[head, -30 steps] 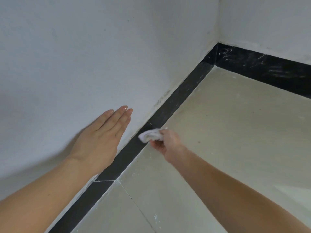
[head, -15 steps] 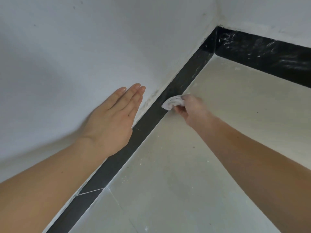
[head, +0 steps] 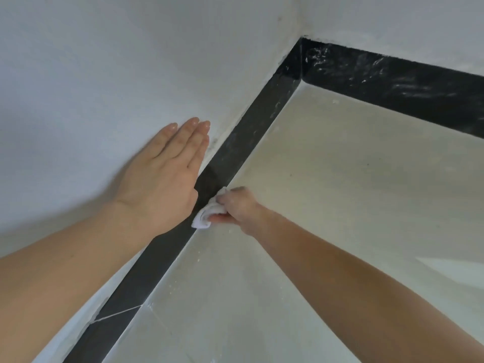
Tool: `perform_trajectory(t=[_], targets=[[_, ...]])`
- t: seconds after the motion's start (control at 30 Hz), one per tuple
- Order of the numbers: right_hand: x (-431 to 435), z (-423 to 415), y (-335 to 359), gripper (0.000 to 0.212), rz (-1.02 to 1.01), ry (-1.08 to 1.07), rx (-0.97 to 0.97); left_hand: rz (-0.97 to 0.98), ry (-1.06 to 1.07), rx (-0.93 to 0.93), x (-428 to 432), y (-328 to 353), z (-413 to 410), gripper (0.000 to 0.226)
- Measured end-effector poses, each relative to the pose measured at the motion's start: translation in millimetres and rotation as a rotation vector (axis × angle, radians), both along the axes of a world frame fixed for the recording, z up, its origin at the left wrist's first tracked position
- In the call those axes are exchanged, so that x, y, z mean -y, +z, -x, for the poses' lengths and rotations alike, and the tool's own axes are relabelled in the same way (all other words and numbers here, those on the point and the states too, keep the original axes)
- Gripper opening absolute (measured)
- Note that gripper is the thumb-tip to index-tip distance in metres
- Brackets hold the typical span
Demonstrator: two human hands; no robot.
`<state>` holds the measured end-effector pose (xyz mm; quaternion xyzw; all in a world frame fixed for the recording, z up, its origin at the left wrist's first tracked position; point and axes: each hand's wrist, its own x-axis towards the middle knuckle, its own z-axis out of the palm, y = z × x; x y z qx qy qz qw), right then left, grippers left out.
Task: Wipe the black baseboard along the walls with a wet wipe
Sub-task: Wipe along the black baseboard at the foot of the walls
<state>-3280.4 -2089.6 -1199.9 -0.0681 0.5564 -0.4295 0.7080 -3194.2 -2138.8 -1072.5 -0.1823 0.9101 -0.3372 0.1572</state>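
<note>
Partly smeared black baseboard [head: 392,82], white-flecked.

Soft, even daylight. The right hand [head: 237,205] and wipe [head: 207,214] are motion-blurred. A pale glare patch lies on the floor [head: 366,179] at four o'clock. Edges bow slightly.

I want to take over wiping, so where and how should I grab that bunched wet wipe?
Pinch the wet wipe at its rear bunched folds, coming from the floor side as the right hand does; its front face is pressed flat against the black baseboard.
</note>
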Motion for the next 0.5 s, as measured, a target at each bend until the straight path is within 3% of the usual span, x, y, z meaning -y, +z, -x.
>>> perform_trajectory(t=[0.3, 0.37, 0.5], targets=[[20, 71, 33, 0.018, 0.104, -0.418, -0.285, 0.043, -0.094, 0.036, 11, 17, -15, 0.072], [14, 71, 37, 0.019, 0.094, -0.394, -0.28, 0.045, -0.13, 0.034, 11, 15, -17, 0.069], [9, 61, 56, 0.025, 0.018, -0.152, -0.339, -0.003, -0.101, 0.072, 10, 8, -16, 0.066]])
